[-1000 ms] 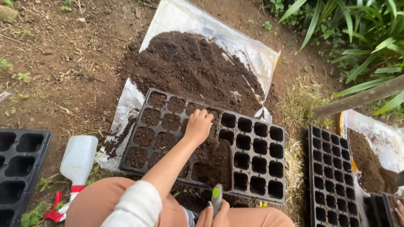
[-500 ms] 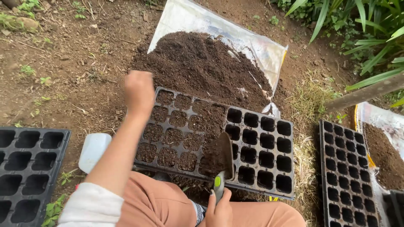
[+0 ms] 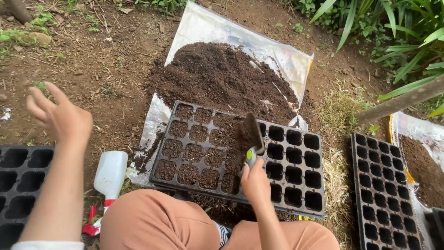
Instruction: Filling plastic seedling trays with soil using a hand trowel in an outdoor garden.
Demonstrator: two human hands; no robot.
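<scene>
A seed tray [image 3: 296, 162] lies before the soil heap [image 3: 217, 78]; another tray [image 3: 384, 194] lies right, a bottle [image 3: 111, 173], seemingly, left.

One camera, worn on the person's head, looked steeply down over the knees at the ground just ahead. It sat close: the black seedling tray [image 3: 240, 162] filled the middle, the soil heap [image 3: 222, 78] on its plastic sheet lay farther off, and leafy plants [image 3: 397, 37] reached into the far right corner. No second view shared the scene.

Left hand [image 3: 62, 118] now off tray [image 3: 296, 203]
</scene>
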